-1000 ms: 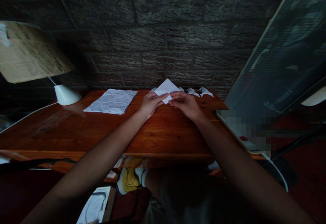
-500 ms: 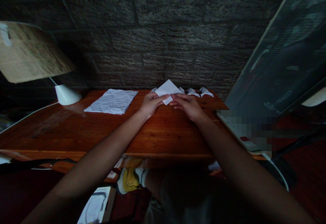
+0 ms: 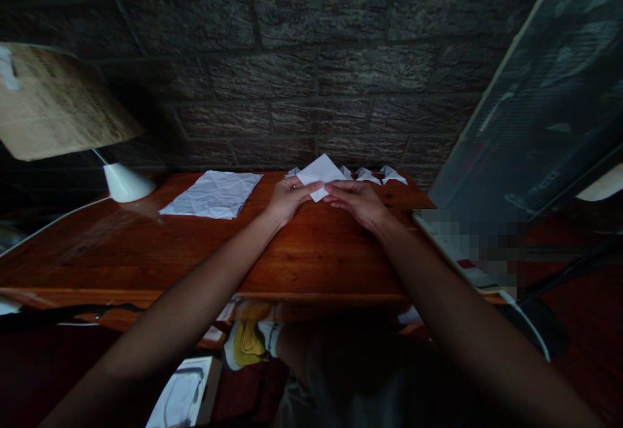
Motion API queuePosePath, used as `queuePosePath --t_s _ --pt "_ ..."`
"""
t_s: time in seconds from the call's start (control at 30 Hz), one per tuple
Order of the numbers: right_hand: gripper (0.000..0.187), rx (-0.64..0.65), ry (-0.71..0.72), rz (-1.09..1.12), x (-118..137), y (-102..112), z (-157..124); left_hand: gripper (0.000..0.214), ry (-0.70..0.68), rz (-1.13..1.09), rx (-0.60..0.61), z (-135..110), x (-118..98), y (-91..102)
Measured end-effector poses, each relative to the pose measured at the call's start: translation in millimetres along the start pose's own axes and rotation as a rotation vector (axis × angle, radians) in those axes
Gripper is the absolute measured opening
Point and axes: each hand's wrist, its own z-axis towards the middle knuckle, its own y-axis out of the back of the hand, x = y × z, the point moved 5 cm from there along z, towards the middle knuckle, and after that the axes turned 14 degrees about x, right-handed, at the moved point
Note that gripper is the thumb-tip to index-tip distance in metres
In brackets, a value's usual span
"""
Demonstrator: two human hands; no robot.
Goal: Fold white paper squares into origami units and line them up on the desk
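Observation:
Both my hands meet at the far side of a wooden table (image 3: 195, 253), pinching a folded white paper piece (image 3: 318, 170). My left hand (image 3: 288, 198) grips its left lower edge with thumb and fingers closed. My right hand (image 3: 357, 200) holds the right lower edge, fingers pressed together on it. The paper's point sticks up above my fingers, just over the tabletop.
A crumpled white sheet (image 3: 214, 193) lies flat to the left. Small folded paper pieces (image 3: 382, 176) sit at the back right edge. A white lamp base (image 3: 125, 181) with tan shade (image 3: 53, 104) stands far left. A brick wall runs behind; a power strip (image 3: 462, 262) lies right.
My right hand's fingers have straightened and slid slightly along the paper's lower edge. The left hand and paper stay almost in place.

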Motion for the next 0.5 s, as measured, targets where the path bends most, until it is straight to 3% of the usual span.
queuePosePath --t_s 0.5 --pt "0.028 0.004 0.019 -0.060 3.6 -0.9 0.0 0.021 0.022 0.042 -0.005 0.2 -0.8 1.8"
